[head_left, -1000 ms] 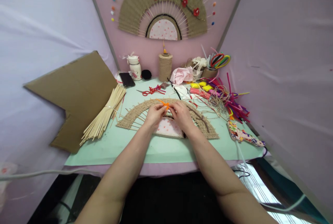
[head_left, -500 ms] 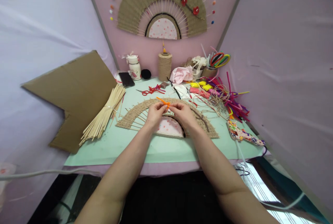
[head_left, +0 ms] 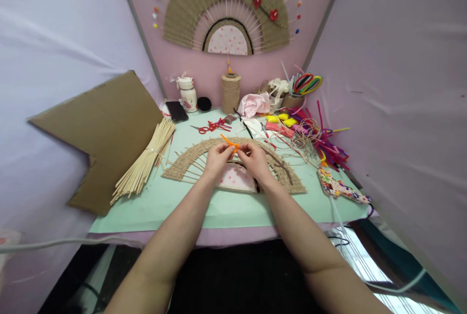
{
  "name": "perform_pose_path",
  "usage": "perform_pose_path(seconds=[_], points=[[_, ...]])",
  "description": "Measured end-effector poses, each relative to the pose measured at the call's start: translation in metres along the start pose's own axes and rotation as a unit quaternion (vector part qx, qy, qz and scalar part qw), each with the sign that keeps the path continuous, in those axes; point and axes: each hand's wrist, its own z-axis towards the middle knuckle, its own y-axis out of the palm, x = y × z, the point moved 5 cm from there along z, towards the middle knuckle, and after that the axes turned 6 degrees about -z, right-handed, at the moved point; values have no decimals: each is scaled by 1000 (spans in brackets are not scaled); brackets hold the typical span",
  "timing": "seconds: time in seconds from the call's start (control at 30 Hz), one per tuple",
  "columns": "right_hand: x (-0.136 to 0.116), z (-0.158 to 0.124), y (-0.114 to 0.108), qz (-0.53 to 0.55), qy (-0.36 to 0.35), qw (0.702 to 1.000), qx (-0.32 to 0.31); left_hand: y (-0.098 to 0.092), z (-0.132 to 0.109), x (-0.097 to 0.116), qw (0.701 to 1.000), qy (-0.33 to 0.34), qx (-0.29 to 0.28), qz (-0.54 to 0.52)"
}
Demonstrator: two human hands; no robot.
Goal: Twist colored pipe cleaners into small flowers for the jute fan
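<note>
An orange pipe cleaner (head_left: pixel 229 142), bent and bunched at one end, is pinched between the fingertips of both hands. My left hand (head_left: pixel 218 159) grips it from the left, my right hand (head_left: pixel 254 159) from the right, and the fingertips nearly meet. One straight end sticks up to the upper left. Beneath the hands a woven twine fan (head_left: pixel 186 160) lies on the table, with stick ribs and a pink dotted half-circle (head_left: pixel 235 178) at its base. My hands and wrists cover part of the fan's middle.
Left are a bundle of thin sticks (head_left: pixel 146 161) and a cardboard sheet (head_left: pixel 105 129). Behind lie red-handled scissors (head_left: pixel 203 130) and a twine spool (head_left: pixel 231 94). To the right are coloured pipe cleaners (head_left: pixel 330 148) and a flower-patterned glue gun (head_left: pixel 339 188). A finished fan (head_left: pixel 182 17) hangs on the wall.
The hands stay almost in place over the fan. The orange pipe cleaner's free end has tilted slightly more upright, and the right fingers have shifted a little.
</note>
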Motion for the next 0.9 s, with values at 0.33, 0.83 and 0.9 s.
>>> perform_pose_path(seconds=[0.33,0.83,0.9], points=[[-25,-4,2,-221,-220,950,-18,6,-3,-20,962,-171,18,-212],[14,-1,14,363,261,885,-130,3,-3,-5,999,34,9,-11],[12,-1,14,381,267,876,-131,4,-3,-7,999,31,9,-12]])
